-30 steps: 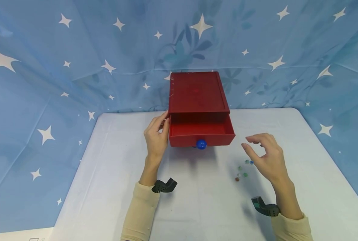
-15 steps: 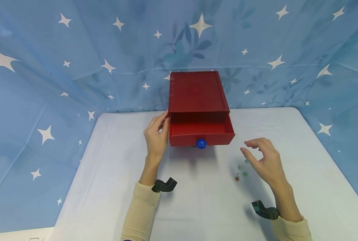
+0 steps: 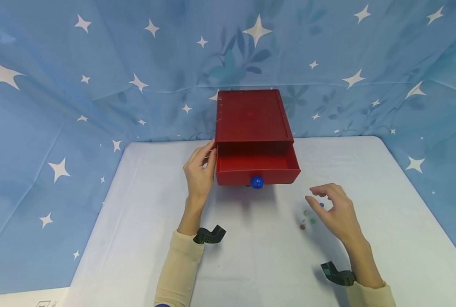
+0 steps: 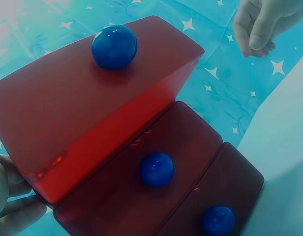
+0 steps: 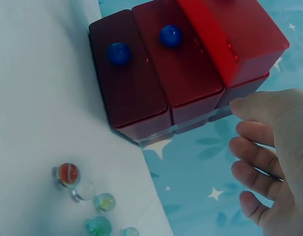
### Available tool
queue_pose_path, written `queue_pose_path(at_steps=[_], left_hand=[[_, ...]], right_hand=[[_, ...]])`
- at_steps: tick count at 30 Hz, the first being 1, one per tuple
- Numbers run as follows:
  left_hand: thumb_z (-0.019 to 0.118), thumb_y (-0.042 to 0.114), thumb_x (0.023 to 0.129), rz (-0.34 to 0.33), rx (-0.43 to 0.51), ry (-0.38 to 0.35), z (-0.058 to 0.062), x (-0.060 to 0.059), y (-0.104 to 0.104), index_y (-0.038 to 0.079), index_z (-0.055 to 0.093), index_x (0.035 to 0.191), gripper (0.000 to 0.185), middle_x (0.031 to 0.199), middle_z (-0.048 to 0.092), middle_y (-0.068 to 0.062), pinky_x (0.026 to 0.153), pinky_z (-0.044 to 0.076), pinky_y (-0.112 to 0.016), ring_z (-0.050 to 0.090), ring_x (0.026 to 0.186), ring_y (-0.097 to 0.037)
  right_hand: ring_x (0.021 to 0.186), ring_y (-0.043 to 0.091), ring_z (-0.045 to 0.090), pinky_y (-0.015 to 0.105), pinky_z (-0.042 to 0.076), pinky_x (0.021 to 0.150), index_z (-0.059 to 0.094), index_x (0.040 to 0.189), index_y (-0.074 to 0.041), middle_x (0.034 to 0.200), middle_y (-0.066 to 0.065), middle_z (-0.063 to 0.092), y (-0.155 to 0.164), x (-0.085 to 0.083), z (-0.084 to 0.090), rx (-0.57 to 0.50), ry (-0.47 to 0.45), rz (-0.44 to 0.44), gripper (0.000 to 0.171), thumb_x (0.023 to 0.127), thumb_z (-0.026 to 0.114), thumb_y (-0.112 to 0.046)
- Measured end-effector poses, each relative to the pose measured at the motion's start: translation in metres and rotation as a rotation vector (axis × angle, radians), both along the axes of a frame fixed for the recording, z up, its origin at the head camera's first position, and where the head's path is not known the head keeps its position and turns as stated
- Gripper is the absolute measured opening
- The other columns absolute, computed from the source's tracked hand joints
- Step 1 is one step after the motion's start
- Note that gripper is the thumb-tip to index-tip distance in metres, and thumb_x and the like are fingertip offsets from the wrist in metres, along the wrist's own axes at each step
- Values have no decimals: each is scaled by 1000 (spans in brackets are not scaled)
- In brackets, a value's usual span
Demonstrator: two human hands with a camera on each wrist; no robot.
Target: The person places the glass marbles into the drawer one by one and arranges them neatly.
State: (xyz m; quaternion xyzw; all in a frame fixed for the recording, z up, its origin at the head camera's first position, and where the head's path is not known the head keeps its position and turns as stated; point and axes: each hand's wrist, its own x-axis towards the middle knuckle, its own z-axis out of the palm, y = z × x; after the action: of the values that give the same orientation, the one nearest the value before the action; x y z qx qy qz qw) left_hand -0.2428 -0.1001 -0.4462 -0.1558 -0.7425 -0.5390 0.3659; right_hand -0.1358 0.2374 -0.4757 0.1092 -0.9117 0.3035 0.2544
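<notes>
Two hands at a red chest of drawers on a white surface, with marbles close by.

The right hand hovers just above a small cluster of marbles, fingers loosely curled and holding nothing; the marbles lie on the surface to the right of the chest, near it but apart. The left hand rests with relaxed fingers against the left side of the chest, touching it beside the top drawer. That drawer is pulled out and carries a blue knob on its front. The wrist views show two lower drawers, shut, each with its own blue knob. Behind and around the surface hangs a blue cloth printed with white stars.
</notes>
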Motion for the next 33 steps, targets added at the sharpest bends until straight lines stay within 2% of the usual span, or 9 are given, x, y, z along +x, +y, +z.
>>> queue_pose_path(at_steps=[6,13,19,26,33], left_hand=[[65,13,98,-6,-1,3,0,0,1,4,71,124,29,111,74,-13,80,63,-36,74,91,-23],[65,12,97,-9,4,-1,1,0,2,3,71,124,29,111,74,-12,79,63,-37,74,92,-23],[65,10,97,-11,18,7,1,0,1,7,72,124,28,109,75,-12,76,63,-36,75,90,-23],[65,10,97,-4,15,2,1,0,1,6,71,124,28,109,75,-12,78,63,-34,75,91,-23],[66,11,97,5,11,14,0,-1,1,7,71,124,29,109,75,-13,77,63,-36,75,91,-23]], right_hand=[[92,10,53,8,41,80,71,106,-6,95,6,68,4,6,-8,4,-28,-21,32,77,83,-5],[90,5,51,6,40,80,71,105,-6,91,4,67,8,13,-18,8,-39,-14,32,76,83,-3],[89,5,53,14,43,80,71,103,-5,90,4,68,11,19,-24,25,-40,-5,32,74,83,-3],[89,5,52,10,41,81,71,105,-8,91,1,69,14,24,-32,70,-91,-16,31,76,83,-5],[88,8,53,16,41,81,71,104,-7,91,1,69,16,27,-38,76,-82,30,32,75,83,-4]])
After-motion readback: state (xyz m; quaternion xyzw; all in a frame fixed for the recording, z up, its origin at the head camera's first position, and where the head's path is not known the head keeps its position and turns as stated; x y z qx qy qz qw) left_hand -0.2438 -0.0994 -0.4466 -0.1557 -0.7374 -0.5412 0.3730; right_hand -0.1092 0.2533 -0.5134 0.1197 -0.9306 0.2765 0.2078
